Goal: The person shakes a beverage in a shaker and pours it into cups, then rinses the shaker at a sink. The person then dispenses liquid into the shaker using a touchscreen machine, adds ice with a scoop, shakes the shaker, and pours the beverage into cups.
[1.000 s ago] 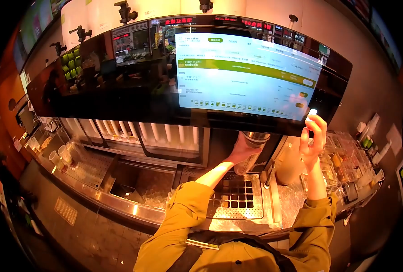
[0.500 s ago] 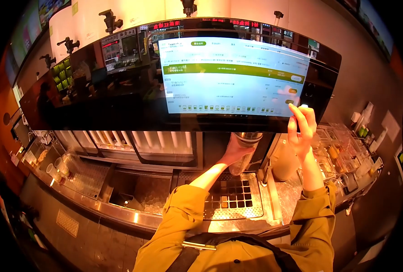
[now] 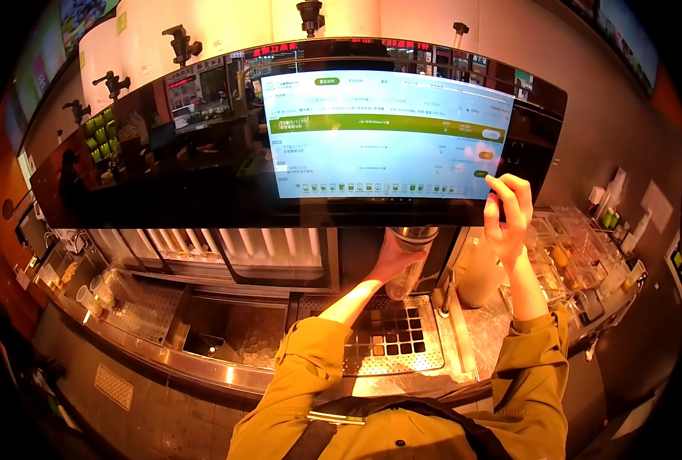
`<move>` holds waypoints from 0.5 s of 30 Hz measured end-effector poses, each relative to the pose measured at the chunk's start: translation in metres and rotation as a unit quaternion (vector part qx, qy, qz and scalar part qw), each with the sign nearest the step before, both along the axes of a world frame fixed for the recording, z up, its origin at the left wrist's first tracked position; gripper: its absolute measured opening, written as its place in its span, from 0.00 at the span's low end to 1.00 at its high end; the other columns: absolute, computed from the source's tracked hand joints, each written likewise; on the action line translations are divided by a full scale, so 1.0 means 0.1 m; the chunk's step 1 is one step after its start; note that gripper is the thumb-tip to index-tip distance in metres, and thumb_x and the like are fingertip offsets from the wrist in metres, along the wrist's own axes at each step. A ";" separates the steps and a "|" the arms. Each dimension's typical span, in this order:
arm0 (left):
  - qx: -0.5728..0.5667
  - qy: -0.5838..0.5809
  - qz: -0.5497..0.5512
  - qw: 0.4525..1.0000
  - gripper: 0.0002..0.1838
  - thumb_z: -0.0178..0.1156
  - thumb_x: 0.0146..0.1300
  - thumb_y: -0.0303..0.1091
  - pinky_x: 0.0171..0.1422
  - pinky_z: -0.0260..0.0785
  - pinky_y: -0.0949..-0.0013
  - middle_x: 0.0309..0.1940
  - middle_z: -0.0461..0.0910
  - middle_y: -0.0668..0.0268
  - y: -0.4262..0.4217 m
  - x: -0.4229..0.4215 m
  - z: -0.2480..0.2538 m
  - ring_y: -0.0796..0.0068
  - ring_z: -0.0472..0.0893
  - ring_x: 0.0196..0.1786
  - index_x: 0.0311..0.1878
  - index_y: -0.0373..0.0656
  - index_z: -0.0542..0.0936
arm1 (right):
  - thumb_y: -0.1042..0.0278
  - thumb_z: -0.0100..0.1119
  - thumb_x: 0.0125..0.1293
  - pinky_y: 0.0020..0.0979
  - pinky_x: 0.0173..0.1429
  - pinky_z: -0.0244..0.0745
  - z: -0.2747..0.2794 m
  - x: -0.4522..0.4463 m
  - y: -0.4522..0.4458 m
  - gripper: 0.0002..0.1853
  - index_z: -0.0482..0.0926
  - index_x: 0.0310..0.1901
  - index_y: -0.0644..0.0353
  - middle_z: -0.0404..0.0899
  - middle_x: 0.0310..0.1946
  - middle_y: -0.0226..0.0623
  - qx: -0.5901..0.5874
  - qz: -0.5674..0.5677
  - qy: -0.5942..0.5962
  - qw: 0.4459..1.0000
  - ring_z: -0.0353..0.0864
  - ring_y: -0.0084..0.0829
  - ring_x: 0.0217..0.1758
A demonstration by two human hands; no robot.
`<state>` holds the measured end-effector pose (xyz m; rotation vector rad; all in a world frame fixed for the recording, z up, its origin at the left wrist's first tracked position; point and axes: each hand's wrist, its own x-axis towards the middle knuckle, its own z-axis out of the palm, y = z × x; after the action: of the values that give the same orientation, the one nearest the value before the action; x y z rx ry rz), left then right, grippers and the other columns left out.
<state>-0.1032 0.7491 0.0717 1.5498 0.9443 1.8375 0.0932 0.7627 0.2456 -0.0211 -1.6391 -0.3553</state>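
Note:
A tall clear shaker cup [image 3: 408,276] with a metal-looking rim stands tilted under the dark machine front. My left hand [image 3: 389,257] is wrapped round its upper part from the left. Above, a wide black panel holds a lit touchscreen [image 3: 379,146] with a green row and several lines of text. My right hand [image 3: 510,211] is raised at the screen's lower right corner, its index finger at or close to the glass, the other fingers curled. Nothing shows in that hand. Below the cup lies a drip tray [image 3: 431,360] with a square grid.
Left of the drip tray is a sink bin with ice [image 3: 256,337]. Clear cups [image 3: 89,299] stand on the far left counter. A rounded jug [image 3: 477,276] and containers of ingredients [image 3: 571,257] are at the right. Black taps [image 3: 181,44] line the top.
My right hand has moved left and slightly down along the screen's right side, its fingers more curled. The view has shifted a little. My left hand keeps its hold on the cup.

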 end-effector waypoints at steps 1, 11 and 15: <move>0.002 -0.006 -0.005 1.000 0.49 0.66 0.44 0.17 0.69 0.57 0.61 0.62 0.59 0.59 0.00 0.00 0.00 0.66 0.62 0.66 0.65 0.44 0.46 | 0.82 0.55 0.45 0.32 0.38 0.69 0.00 -0.01 0.00 0.17 0.79 0.40 0.63 0.73 0.34 0.39 0.001 0.000 -0.001 1.000 0.72 0.36 0.35; 0.040 0.000 -0.004 0.999 0.48 0.67 0.45 0.19 0.69 0.57 0.60 0.62 0.59 0.59 0.04 0.00 -0.05 0.66 0.62 0.65 0.65 0.45 0.46 | 0.81 0.55 0.45 0.32 0.37 0.69 0.07 -0.05 -0.03 0.17 0.79 0.40 0.63 0.74 0.34 0.39 0.030 0.001 -0.002 1.000 0.72 0.36 0.34; 0.010 -0.027 -0.016 0.999 0.48 0.68 0.45 0.19 0.69 0.57 0.61 0.62 0.59 0.59 0.01 0.03 -0.03 0.66 0.62 0.65 0.65 0.44 0.46 | 0.82 0.55 0.45 0.32 0.37 0.69 0.09 -0.03 -0.03 0.16 0.79 0.39 0.63 0.74 0.34 0.39 0.031 0.001 0.004 1.000 0.72 0.36 0.34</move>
<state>-0.1004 0.7502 0.0691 1.5110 0.8748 1.8631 0.0900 0.7601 0.2541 0.0260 -1.6193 -0.4032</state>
